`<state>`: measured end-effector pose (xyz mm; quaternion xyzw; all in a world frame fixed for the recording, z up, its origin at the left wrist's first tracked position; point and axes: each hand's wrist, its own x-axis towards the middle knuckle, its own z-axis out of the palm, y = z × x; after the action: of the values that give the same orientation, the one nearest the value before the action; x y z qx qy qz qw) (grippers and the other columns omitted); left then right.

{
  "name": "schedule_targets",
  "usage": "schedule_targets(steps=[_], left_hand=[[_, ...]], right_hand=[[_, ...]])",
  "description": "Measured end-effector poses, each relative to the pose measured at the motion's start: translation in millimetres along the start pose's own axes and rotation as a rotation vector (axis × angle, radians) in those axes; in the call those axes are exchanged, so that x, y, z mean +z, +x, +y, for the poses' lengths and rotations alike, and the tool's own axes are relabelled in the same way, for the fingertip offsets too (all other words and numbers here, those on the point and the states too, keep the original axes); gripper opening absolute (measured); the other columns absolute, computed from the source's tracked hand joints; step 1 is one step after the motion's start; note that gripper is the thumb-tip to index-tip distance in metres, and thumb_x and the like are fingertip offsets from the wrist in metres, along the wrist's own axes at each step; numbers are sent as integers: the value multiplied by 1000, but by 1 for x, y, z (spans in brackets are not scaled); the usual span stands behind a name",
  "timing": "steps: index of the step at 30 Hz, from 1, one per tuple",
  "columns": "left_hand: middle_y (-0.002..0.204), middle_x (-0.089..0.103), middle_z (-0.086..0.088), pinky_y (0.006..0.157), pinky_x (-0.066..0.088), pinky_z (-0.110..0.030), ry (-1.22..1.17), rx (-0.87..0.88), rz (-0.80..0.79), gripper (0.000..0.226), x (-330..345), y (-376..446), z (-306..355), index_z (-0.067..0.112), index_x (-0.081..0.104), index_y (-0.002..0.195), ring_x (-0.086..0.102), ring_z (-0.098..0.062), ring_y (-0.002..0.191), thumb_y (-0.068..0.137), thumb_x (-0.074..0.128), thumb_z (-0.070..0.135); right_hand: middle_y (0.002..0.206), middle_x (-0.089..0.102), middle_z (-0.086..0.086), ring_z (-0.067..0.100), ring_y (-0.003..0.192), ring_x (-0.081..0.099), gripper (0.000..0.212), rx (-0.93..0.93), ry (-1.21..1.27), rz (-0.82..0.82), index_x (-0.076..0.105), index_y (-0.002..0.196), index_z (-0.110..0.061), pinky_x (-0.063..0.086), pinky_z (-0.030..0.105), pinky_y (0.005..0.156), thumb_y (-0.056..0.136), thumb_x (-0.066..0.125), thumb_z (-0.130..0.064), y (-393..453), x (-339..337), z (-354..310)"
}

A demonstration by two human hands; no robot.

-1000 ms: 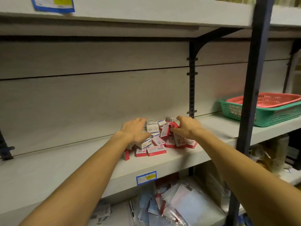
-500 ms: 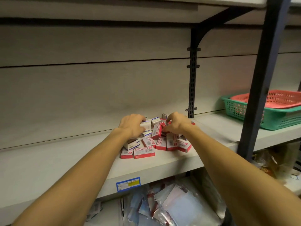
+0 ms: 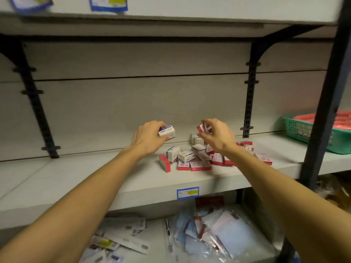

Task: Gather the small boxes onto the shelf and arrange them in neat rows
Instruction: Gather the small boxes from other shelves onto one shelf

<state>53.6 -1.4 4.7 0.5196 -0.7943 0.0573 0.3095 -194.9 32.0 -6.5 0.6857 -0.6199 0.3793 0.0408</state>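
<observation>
Head view, looking down at a grey shelf [image 3: 76,179]. Left hand [image 3: 147,138] raised above the shelf, fingers and thumb gripping a white box with blue trim [image 3: 167,132]. Right hand [image 3: 216,136] raised too, pinching a red-and-white box [image 3: 201,128] between thumb and fingertips. Below and between the hands, a loose pile of small boxes [image 3: 191,158], red-and-white and white-and-blue, tumbled at odd angles on the shelf near the back panel; a few more strewn right of the right wrist, one red-and-white box [image 3: 264,158] farthest right. Far right on the same shelf, a green basket [image 3: 313,133] with a red basket [image 3: 343,119] nested inside. Blue-bordered label [image 3: 188,193] on the shelf's near edge. Plastic packets [image 3: 218,234] on the lower shelf.
</observation>
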Motion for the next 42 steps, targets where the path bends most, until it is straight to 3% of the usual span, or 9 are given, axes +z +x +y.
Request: schedule_targets(steps=[6, 9, 11, 15, 19, 24, 31, 37, 42], left_hand=[[101, 68, 15, 77, 53, -35, -19, 23, 88, 46, -82, -94, -54, 37, 66, 108, 64, -15, 91, 73, 50, 63], [100, 68, 16, 74, 53, -34, -5, 58, 140, 37, -121, -144, -80, 36, 65, 111, 65, -12, 89, 80, 59, 54], [100, 68, 17, 73, 53, -32, 9, 64, 175, 31, -147, -177, -96, 35, 64, 112, 64, -10, 87, 84, 64, 49], [105, 68, 16, 75, 56, -34, 49, 63, 232, 33, -195, -242, -133, 35, 61, 117, 65, -9, 89, 86, 65, 46], [107, 70, 14, 76, 56, -36, 88, 4, 284, 33, -244, -301, -177, 34, 62, 115, 65, -12, 91, 84, 68, 44], [109, 70, 13, 76, 56, -32, 152, -154, 362, 37, -291, -355, -238, 34, 62, 121, 65, -11, 91, 86, 70, 42], [110, 70, 13, 78, 54, -34, 188, -345, 346, 35, -318, -389, -328, 34, 63, 120, 65, -13, 92, 86, 69, 39], [114, 72, 7, 81, 57, -37, 237, -412, 245, 38, -320, -379, -403, 30, 65, 124, 67, -15, 95, 88, 71, 41], [113, 73, 2, 83, 56, -36, 203, -512, 198, 41, -326, -351, -455, 27, 65, 126, 67, -20, 97, 88, 74, 39]], right_hand=[[125, 57, 3, 24, 101, 64, 50, -92, 19, 105, 52, 137, -22, 53, 40, 83, 97, 53, -52, -56, 8, -96], [123, 54, 4, 26, 97, 64, 45, -181, 30, 116, 51, 135, -22, 53, 41, 81, 99, 51, -49, -90, 12, -152], [122, 54, 3, 27, 95, 63, 44, -235, 30, 138, 51, 135, -22, 49, 33, 77, 98, 52, -47, -112, 16, -188], [124, 58, 2, 23, 101, 62, 54, -288, 70, 143, 48, 141, -24, 51, 33, 79, 93, 62, -44, -155, 29, -260], [124, 63, -3, 15, 104, 63, 57, -320, 235, 72, 49, 135, -26, 58, 39, 86, 86, 73, -42, -183, 53, -329], [118, 64, -5, 9, 96, 61, 47, -439, 278, -17, 57, 126, -27, 57, 30, 80, 85, 73, -42, -202, 91, -415], [121, 63, -6, 10, 101, 60, 45, -625, 343, -170, 58, 129, -27, 54, 29, 84, 88, 69, -44, -214, 172, -505], [127, 61, -2, 13, 108, 60, 48, -664, 377, -291, 55, 134, -23, 54, 33, 92, 90, 69, -37, -199, 241, -554], [128, 60, 3, 18, 110, 60, 47, -582, 450, -265, 55, 134, -18, 52, 33, 95, 91, 69, -29, -172, 281, -584]])
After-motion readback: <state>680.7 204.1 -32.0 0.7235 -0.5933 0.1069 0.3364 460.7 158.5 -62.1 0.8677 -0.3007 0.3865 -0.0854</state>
